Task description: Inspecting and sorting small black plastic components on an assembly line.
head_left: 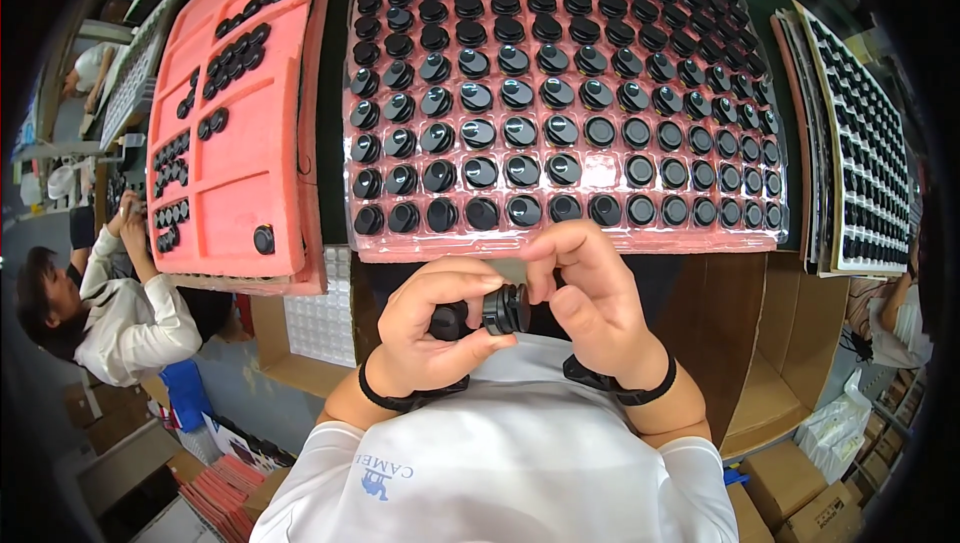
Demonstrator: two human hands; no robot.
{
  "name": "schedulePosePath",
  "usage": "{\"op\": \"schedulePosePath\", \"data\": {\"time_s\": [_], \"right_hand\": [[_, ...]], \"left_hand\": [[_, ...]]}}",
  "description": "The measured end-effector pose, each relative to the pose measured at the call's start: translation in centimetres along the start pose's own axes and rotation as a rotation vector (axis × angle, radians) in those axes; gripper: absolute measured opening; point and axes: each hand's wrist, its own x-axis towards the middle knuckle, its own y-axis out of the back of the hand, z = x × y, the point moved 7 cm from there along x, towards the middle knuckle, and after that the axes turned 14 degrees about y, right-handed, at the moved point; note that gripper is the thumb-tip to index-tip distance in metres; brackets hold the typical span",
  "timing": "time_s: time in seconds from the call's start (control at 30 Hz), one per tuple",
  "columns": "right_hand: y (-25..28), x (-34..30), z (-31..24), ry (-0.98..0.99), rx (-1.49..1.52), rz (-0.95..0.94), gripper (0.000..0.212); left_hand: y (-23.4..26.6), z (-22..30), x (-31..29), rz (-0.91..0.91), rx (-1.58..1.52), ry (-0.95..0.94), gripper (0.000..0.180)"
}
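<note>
My left hand [425, 318] is closed on a black cylindrical lens-like part [505, 310], pinched on edge between thumb and fingers. A second dark round piece [449, 321] sits deeper in the same palm, partly covered by the fingers. Just right of the pinched part, my right hand [600, 298] has its fingers bent and the thumb apart, with nothing visible between them. Its fingertips are beside the part's flat end; whether they touch it I cannot tell. Beyond both hands lies a clear plastic tray [570, 238] over pink foam, filled with rows of similar black round parts.
At left, a pink foam tray [225, 208] holds scattered black pieces and one lone round part [263, 239]. A white tray of black parts [870, 143] leans at right. Cardboard boxes [790, 373] stand low on the right. Another person [130, 313] works at far left.
</note>
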Motion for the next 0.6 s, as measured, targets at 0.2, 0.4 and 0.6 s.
{"op": "schedulePosePath", "data": {"time_s": [0.2, 0.4, 0.6], "right_hand": [[0.0, 0.5, -1.5, 0.176, -0.402, -0.176, 0.036], [-0.3, 0.8, -2.9, 0.330, -0.582, -0.220, 0.026], [1.8, 2.0, -4.0, 0.327, -0.741, -0.191, 0.024]], "left_hand": [[0.1, -0.1, 0.0, 0.015, 0.023, 0.032, 0.045], [0.0, -0.8, 0.0, -0.012, 0.028, 0.117, 0.048], [-0.3, -1.7, 0.2, -0.019, -0.115, 0.297, 0.056]]}}
